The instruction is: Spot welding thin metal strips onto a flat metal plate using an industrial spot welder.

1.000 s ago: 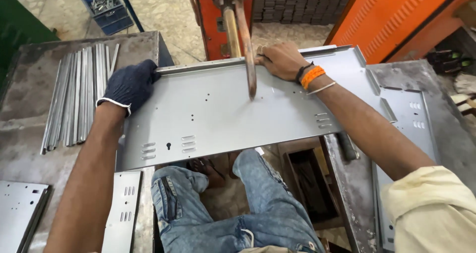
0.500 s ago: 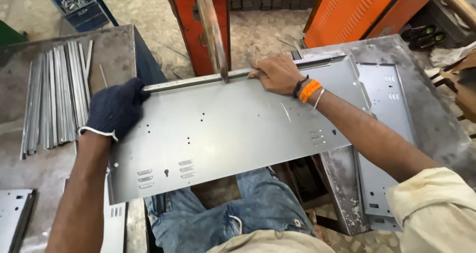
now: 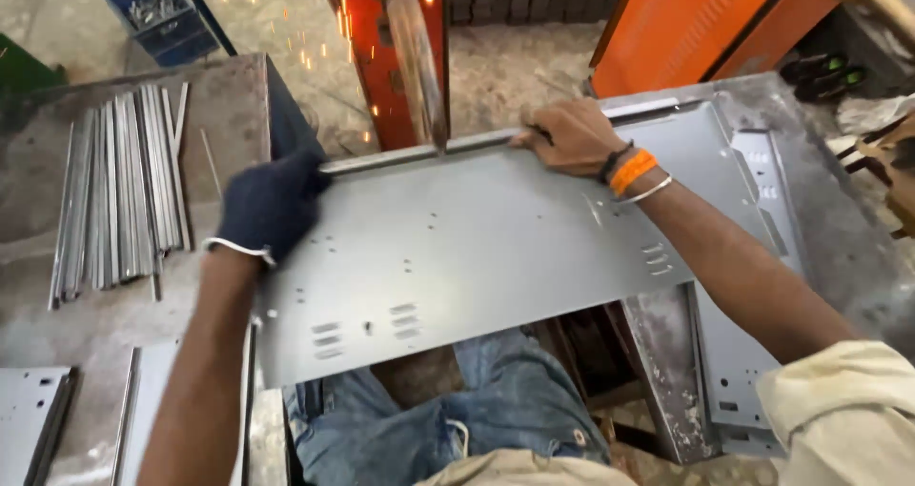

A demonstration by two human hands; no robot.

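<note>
A seated worker is holding a grey sheet-metal panel [image 3: 477, 257] across the lap at mid-frame, its long axis running left to right. The gloved left hand [image 3: 270, 207] is gripping the panel's upper-left corner, fingers curled over the edge. The bare right hand [image 3: 570, 135] is clenching the folded far rim, just right of the welder's electrode arm [image 3: 416, 57], which is meeting that rim amid sparks. Metal strips [image 3: 119, 191] are lying on the bench at left.
</note>
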